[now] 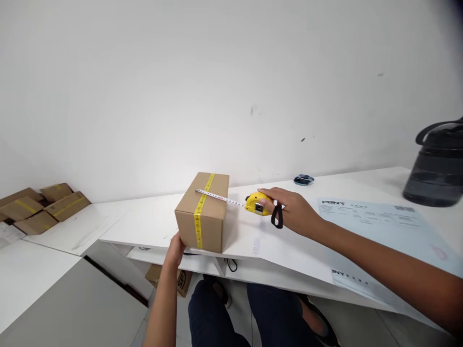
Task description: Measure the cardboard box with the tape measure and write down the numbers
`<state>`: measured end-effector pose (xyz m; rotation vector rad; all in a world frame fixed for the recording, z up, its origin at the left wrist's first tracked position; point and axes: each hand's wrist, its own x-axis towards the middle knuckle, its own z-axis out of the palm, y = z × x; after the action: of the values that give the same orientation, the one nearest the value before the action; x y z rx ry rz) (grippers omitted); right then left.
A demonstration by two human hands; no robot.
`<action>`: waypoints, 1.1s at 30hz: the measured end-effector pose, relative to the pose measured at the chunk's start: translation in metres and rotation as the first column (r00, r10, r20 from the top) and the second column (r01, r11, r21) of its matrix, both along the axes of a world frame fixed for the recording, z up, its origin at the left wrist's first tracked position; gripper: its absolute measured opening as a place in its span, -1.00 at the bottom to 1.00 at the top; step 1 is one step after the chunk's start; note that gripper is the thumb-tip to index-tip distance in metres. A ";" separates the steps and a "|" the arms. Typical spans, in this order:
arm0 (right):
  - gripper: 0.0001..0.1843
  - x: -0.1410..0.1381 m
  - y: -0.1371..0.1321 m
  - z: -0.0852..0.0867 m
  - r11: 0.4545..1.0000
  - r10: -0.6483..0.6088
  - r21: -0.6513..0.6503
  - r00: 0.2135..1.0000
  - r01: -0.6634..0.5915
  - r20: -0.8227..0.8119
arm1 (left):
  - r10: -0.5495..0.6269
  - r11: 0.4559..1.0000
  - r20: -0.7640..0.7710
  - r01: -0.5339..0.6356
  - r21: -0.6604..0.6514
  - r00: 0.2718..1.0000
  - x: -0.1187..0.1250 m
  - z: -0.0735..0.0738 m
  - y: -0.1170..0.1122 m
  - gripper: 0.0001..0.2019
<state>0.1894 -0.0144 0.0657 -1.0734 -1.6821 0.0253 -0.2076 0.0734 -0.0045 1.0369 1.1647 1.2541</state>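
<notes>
A brown cardboard box (214,231) with yellow printed tape over its top and front sits at the table's front edge. My left hand (176,249) grips its lower left side; most of the fingers are hidden. In my right hand (285,205) is a yellow tape measure (257,203), held to the right of the box, with a black wrist strap (277,217) hanging from it. The white measuring blade (221,197) is pulled out and runs across the box top, over the yellow tape. The blade's hooked end lies on the top, short of the left edge.
Papers with printed text (372,224) lie on the white table (159,219) at right, near a dark bottle (434,168). A small blue item (303,180) is by the wall. Several taped boxes (67,206) are at far left; another box (183,282) stands below.
</notes>
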 end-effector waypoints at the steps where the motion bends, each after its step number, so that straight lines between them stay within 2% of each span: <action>1: -0.62 -0.003 0.003 0.000 1.000 0.016 0.003 1.000 -0.016 -0.001 | 0.010 0.999 -0.047 -0.009 0.033 0.999 0.000 -0.004 -0.006 -0.84; 7: -0.59 -0.024 0.021 0.006 0.993 0.115 -0.020 0.992 -0.116 -0.044 | 0.124 0.978 -0.289 -0.067 0.200 0.949 0.010 -0.025 -0.038 -0.84; 11: -0.61 -0.035 0.041 0.009 0.980 0.192 -0.025 0.974 -0.196 -0.117 | 0.213 0.957 -0.323 -0.129 0.261 0.922 0.023 -0.039 -0.048 -0.84; 14: -0.62 -0.040 0.060 0.010 0.977 0.204 -0.024 0.964 -0.211 -0.171 | 0.250 0.955 -0.299 -0.185 0.230 0.921 0.032 -0.039 -0.047 -0.81; 17: -0.62 -0.043 0.077 0.011 0.971 0.235 -0.003 0.956 -0.240 -0.178 | 0.290 0.951 -0.239 -0.251 0.180 0.927 0.037 -0.023 -0.041 -0.68; 20: -0.63 -0.043 0.089 0.012 0.963 0.264 -0.011 0.949 -0.270 -0.170 | 0.312 0.944 -0.164 -0.285 0.168 0.936 0.038 0.010 -0.039 -0.48; 23: -0.64 -0.041 0.095 0.012 0.954 0.288 -0.030 0.939 -0.298 -0.186 | 0.258 0.953 -0.118 -0.232 0.197 0.959 0.039 0.047 -0.042 -0.31; 25: -0.67 -0.038 0.098 0.013 0.946 0.306 -0.049 0.930 -0.321 -0.203 | 0.188 0.964 -0.116 -0.160 0.212 0.975 0.044 0.065 -0.046 -0.24; 27: -0.71 -0.034 0.098 0.015 0.938 0.317 -0.071 0.924 -0.339 -0.214 | 0.115 0.973 -0.131 -0.085 0.216 0.985 0.052 0.075 -0.051 -0.16; 30: -0.69 -0.027 0.099 0.018 0.933 0.321 -0.091 0.921 -0.347 -0.219 | 0.080 0.973 -0.177 -0.038 0.230 0.981 0.067 0.077 -0.056 0.04; 33: -0.66 -0.022 0.099 0.018 0.935 0.308 -0.100 0.921 -0.339 -0.240 | 0.114 0.968 -0.192 -0.065 0.242 0.975 0.078 0.074 -0.059 0.01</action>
<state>0.1677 0.0846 0.0837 -0.8461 -1.6547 0.4683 -0.1300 0.0145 0.0694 1.3263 1.2512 1.4073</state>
